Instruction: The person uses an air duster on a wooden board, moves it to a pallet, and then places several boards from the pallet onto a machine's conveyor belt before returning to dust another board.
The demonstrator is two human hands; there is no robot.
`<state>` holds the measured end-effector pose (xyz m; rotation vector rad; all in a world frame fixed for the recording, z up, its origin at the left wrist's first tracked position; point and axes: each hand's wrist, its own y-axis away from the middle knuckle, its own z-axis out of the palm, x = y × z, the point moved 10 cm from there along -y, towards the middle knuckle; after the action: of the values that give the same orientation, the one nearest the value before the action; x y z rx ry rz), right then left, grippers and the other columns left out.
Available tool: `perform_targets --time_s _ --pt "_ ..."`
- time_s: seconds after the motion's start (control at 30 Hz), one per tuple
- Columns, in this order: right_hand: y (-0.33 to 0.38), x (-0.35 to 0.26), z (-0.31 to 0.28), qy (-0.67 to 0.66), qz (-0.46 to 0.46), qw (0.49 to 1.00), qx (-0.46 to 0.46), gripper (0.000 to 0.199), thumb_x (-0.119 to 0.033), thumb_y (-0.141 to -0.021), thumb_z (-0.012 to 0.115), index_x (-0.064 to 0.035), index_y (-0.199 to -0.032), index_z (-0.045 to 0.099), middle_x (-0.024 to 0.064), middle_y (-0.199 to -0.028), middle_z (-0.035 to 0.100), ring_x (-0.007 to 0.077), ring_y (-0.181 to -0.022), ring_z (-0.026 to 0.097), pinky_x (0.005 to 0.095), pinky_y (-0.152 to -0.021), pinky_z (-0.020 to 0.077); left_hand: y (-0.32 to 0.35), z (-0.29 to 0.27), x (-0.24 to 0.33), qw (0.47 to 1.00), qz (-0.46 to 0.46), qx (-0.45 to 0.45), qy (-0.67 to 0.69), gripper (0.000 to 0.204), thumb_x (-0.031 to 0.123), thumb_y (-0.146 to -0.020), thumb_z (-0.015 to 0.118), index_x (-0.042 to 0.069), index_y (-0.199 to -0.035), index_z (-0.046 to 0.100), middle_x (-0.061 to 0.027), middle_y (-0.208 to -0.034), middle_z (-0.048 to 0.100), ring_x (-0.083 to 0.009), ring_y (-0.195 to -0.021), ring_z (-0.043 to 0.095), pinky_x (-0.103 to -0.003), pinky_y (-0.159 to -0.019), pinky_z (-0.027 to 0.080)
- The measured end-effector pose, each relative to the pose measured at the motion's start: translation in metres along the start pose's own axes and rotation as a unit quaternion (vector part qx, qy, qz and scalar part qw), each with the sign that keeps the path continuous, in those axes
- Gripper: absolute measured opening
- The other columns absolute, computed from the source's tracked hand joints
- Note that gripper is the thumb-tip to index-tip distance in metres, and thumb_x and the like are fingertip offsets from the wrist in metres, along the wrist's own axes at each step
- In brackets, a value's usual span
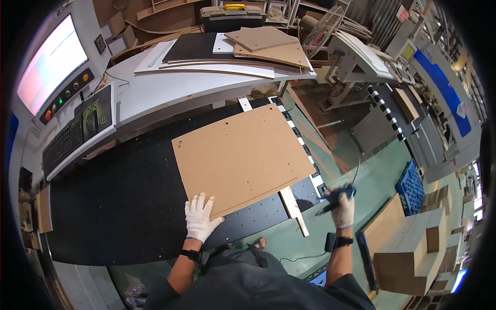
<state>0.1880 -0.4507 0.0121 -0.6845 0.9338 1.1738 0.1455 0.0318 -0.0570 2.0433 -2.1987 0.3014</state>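
Observation:
A brown drilled board [240, 157] lies across the black perforated table [119, 191], with small holes near its edges and a groove along its near edge. At its near left corner, my left hand [200, 217], in a white glove, lies with fingers spread on the surface. My right hand [343, 209], also gloved, is closed around a blue air blow gun [338, 195] over the floor, right of the board and apart from it. The glove covers part of the gun's grip. A pale wooden strip [294, 211] sticks out from under the board's near edge.
Behind the table, a white worktop [206, 85] carries stacked panels [268, 44]. A screen [54, 64] and keyboard [63, 147] stand at left. Cardboard boxes [408, 253] and a blue pallet [409, 187] are on the right. A cable [302, 257] runs low near my feet.

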Motion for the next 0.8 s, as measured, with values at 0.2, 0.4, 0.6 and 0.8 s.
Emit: perform_targets --time_s 0.2,0.4,0.6,0.8 --pt "-0.134 -0.026 0.12 0.706 -0.112 0.674 -0.185 0.028 -0.022 -0.091 0.066 -0.003 -0.111 0.059 0.0231 -0.093 0.072 0.0377 -0.09 0.073 0.0454 -0.081 0.0569 0.024 -0.004 -0.023 0.997 -0.019 0.018 0.077 0.083 0.048 -0.069 0.087 0.011 -0.138 0.059 -0.0193 -0.15 0.047 -0.04 -0.14 0.041 -0.058 -0.118 0.029" --pt "-0.233 0.018 0.23 0.857 -0.109 0.454 -0.22 0.029 -0.024 -0.089 0.062 -0.0047 -0.111 0.063 0.0263 -0.097 0.072 0.0456 -0.097 0.069 0.0515 -0.083 0.0553 0.089 -0.017 -0.064 0.992 -0.072 0.043 0.093 0.081 0.036 -0.065 0.091 0.003 -0.133 0.061 -0.0243 -0.147 0.048 -0.0428 -0.138 0.043 -0.057 -0.118 0.032" --pt "-0.278 0.066 0.286 0.868 -0.117 0.399 -0.271 0.028 -0.024 -0.087 0.064 -0.0054 -0.108 0.066 0.0237 -0.099 0.073 0.0436 -0.098 0.07 0.0503 -0.083 0.0559 0.089 -0.024 -0.075 0.985 -0.081 0.105 0.108 0.074 0.037 -0.067 0.088 0.0 -0.126 0.064 -0.0242 -0.135 0.059 -0.0443 -0.131 0.051 -0.059 -0.116 0.034" --pt "-0.157 0.13 0.417 0.79 -0.21 0.385 -0.428 0.031 -0.024 -0.086 0.066 -0.0022 -0.107 0.065 0.026 -0.095 0.072 0.0452 -0.092 0.07 0.052 -0.08 0.0564 0.099 -0.031 -0.089 0.984 -0.11 0.117 0.082 0.066 0.043 -0.072 0.083 0.002 -0.121 0.066 -0.0216 -0.13 0.061 -0.0433 -0.126 0.054 -0.058 -0.113 0.037"
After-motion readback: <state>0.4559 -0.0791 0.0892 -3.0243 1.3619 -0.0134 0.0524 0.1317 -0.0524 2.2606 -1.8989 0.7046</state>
